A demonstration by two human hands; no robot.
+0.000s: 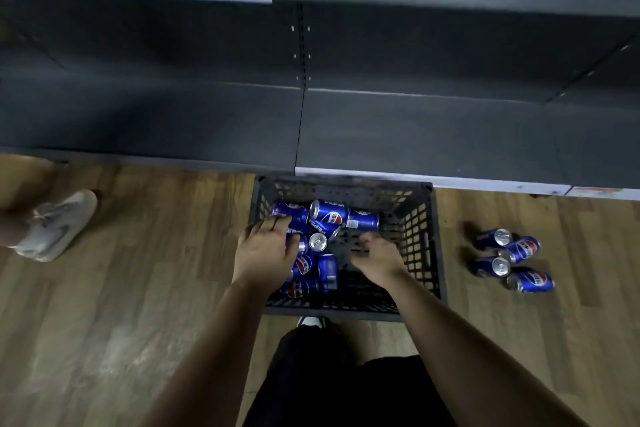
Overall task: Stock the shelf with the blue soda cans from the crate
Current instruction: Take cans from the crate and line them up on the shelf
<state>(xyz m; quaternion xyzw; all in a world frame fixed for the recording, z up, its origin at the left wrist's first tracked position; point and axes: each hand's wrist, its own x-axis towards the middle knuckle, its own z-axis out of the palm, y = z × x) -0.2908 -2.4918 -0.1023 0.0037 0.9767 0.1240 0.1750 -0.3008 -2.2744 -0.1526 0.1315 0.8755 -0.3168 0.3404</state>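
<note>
Wood floor, grey shelf bare where visible, so I'd say stocking hasn't started. Crate sits at the shelf's front edge, cans piled in its left half. Four loose cans lie on the floor to its right. Left hand is on the pile, grip unclear. Right hand is low in the crate and blurred, can't tell if holding.
</note>
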